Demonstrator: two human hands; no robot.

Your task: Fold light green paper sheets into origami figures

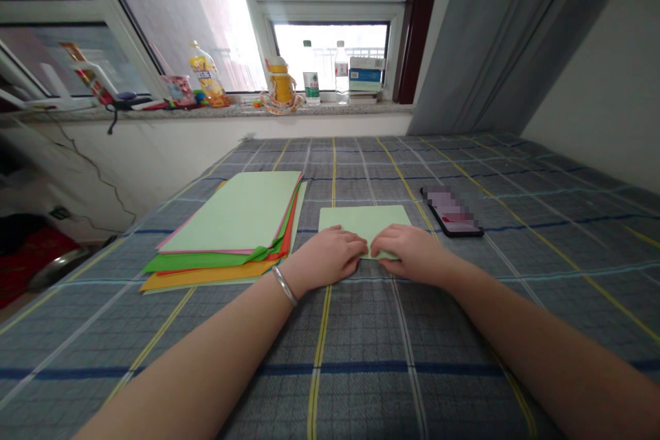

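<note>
A folded light green sheet of paper (364,218) lies on the plaid blanket in front of me. My left hand (330,256), with a silver bangle on its wrist, presses on the sheet's near left edge with curled fingers. My right hand (407,251) presses on the near right edge the same way. The fingertips of both hands almost meet at the middle of the near edge. The near part of the sheet is hidden under my hands.
A stack of coloured paper (232,227) in green, pink, red and orange lies to the left. A phone (452,212) rests to the right. Bottles (311,79) and boxes stand on the windowsill. A grey curtain (495,34) hangs at right.
</note>
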